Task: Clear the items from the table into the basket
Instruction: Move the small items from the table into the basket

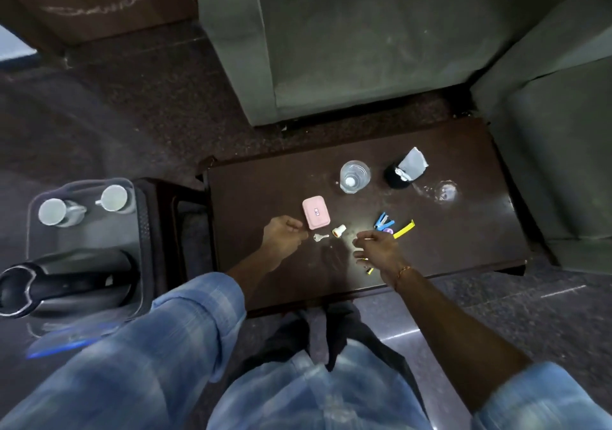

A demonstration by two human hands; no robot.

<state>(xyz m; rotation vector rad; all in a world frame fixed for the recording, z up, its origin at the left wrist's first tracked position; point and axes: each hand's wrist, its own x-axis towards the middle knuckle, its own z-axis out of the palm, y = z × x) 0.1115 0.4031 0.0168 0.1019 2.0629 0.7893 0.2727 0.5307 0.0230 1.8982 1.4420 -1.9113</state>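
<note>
Right hand (377,251) pinching a thin stick; left hand (283,232) curled, apparently empty, beside pink case (316,212).

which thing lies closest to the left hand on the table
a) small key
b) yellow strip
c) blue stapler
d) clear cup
a: the small key lies just off the fingers of the left hand, beside the pink case, while the clear cup, blue stapler and yellow strip sit farther right.
</note>
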